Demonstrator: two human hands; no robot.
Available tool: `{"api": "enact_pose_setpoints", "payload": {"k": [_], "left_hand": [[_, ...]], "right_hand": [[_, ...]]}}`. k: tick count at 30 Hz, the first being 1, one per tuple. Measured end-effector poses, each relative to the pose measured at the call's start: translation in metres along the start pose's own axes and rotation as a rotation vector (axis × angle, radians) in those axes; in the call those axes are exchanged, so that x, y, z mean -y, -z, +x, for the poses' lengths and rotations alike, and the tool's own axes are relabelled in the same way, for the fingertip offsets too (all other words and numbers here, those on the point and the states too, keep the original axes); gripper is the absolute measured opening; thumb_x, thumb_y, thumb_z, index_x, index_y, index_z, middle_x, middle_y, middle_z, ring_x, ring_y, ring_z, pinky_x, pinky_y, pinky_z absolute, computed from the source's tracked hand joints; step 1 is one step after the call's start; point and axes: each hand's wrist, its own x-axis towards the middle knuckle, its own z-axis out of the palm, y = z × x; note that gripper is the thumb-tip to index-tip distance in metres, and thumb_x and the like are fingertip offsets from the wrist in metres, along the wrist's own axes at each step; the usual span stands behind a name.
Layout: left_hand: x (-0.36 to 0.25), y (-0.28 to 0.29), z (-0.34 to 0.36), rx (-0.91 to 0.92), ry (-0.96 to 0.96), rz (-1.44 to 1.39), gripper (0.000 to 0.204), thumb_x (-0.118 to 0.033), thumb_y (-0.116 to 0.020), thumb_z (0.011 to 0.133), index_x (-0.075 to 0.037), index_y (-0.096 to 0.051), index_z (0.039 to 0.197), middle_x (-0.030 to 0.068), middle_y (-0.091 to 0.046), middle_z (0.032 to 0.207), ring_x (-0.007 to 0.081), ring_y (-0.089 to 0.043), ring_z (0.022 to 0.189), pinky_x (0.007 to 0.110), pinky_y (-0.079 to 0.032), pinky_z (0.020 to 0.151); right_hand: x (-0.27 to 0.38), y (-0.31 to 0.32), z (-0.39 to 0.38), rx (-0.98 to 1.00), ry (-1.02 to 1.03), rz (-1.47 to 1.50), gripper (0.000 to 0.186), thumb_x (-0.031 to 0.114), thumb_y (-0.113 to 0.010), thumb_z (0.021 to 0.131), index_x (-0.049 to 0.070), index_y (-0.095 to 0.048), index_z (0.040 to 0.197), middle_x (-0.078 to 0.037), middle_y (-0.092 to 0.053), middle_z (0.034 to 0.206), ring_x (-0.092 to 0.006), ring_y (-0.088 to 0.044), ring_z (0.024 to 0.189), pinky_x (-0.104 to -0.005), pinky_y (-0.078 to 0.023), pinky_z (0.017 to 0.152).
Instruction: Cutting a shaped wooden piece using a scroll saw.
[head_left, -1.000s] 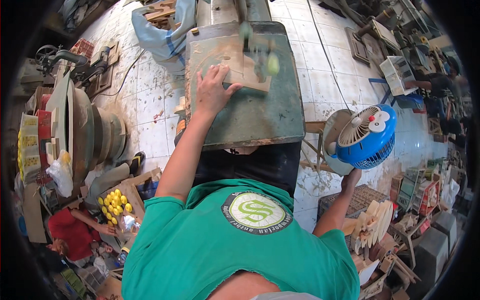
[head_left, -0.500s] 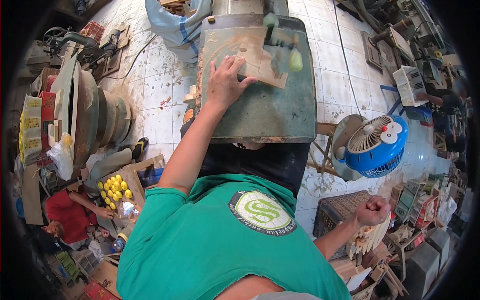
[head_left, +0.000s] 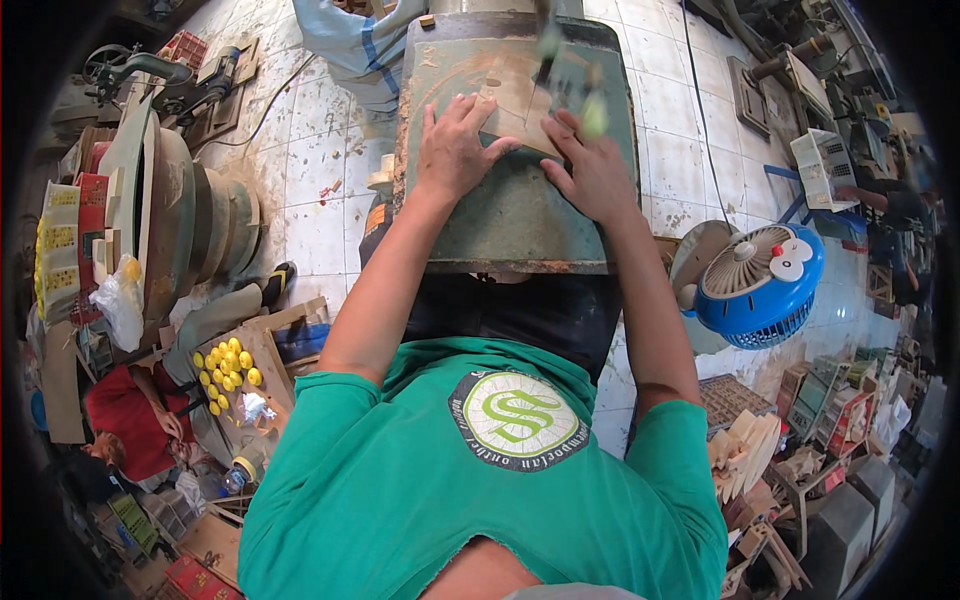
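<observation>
A flat, pale wooden board (head_left: pixel 512 105) lies on the worn green metal table (head_left: pixel 490 225) of a machine. My left hand (head_left: pixel 456 150) rests on the board's left part, fingers spread and thumb pointing right. On the board's right side, my right hand (head_left: pixel 592 172) lies with its fingers stretched forward and thumb apart, covering that edge. Just beyond the fingers, a machine part with a pale green knob (head_left: pixel 594 115) hangs over the board, smeared by blur. A thin line runs across the board between my hands; I cannot tell whether it is drawn or cut.
A blue fan (head_left: pixel 762 285) stands to the right. Stacked wooden pieces (head_left: pixel 745 450) lie at lower right. A blue-white sack (head_left: pixel 365 50) is beyond the table's left corner. A co-worker in a red shirt (head_left: pixel 135 420) sits at lower left, near several yellow round pieces (head_left: pixel 228 370).
My right hand, a fist above the stacked wood at lower right before, has come up onto the board's right side and opened. My left hand keeps about the same place on the board.
</observation>
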Motion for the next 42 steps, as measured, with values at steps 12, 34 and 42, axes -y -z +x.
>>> {"api": "enact_pose_setpoints", "payload": {"k": [12,34,42], "left_hand": [[0.004,0.003,0.004,0.007,-0.021,-0.014,0.071,-0.056,-0.086,0.081,-0.016,-0.07,0.138,0.0114,-0.069,0.144,0.0332,-0.06,0.141,0.066,-0.035,0.12],[0.022,0.001,0.022,0.095,-0.096,-0.054,0.072,-0.057,-0.084,0.082,-0.023,-0.068,0.143,0.0075,-0.065,0.151,0.028,-0.054,0.148,0.066,-0.031,0.123],[-0.008,0.012,0.005,0.193,0.066,-0.02,0.07,-0.048,-0.082,0.09,-0.014,-0.062,0.149,0.0218,-0.054,0.158,0.0386,-0.044,0.154,0.065,-0.029,0.125]], "right_hand": [[-0.005,-0.018,-0.002,0.052,-0.036,-0.004,0.051,0.03,-0.078,0.094,0.023,-0.069,0.144,-0.002,-0.071,0.139,-0.0272,-0.065,0.117,-0.0434,-0.049,0.097],[0.029,-0.024,-0.005,-0.05,-0.19,-0.007,0.055,0.026,-0.084,0.086,0.02,-0.071,0.139,-0.003,-0.071,0.133,-0.0308,-0.064,0.109,-0.0448,-0.05,0.089],[0.047,-0.02,-0.001,-0.045,-0.233,-0.064,0.052,0.023,-0.081,0.088,0.013,-0.071,0.138,-0.008,-0.067,0.131,-0.0325,-0.067,0.104,-0.0451,-0.054,0.089]]}}
